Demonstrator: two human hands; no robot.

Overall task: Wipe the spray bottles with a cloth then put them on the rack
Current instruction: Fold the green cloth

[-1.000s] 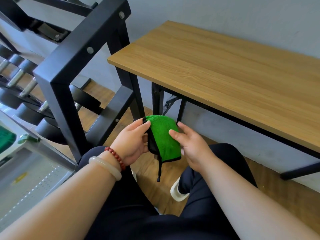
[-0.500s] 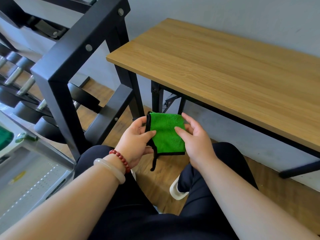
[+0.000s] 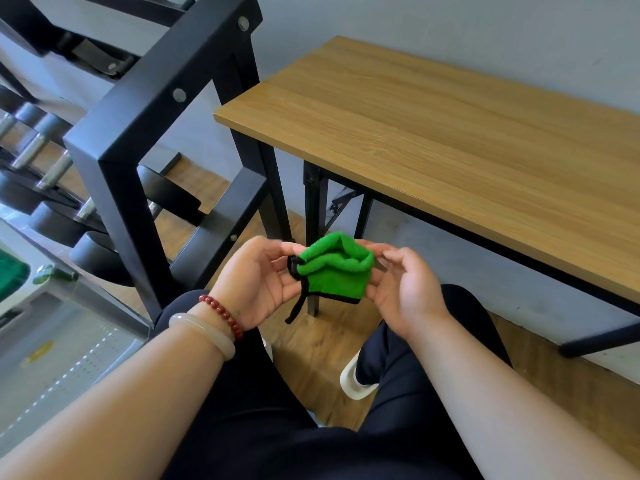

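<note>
A small green cloth (image 3: 334,271) with a black hem and a dangling black loop is folded over between my two hands, above my knees. My left hand (image 3: 256,282) pinches its left edge by the black loop. My right hand (image 3: 401,285) holds its right edge with curled fingers. No spray bottle is in view. A black metal rack (image 3: 156,109) stands at the left.
A wooden-topped table (image 3: 450,140) on black legs stands against the grey wall at the right. Dumbbells (image 3: 55,216) lie on the rack's lower tiers. A grey perforated surface (image 3: 52,358) is at the lower left, with something green at its far edge.
The cloth was flat and upright between my hands; now it is folded over into a bunched roll. Both hands have turned palm up and risen slightly.
</note>
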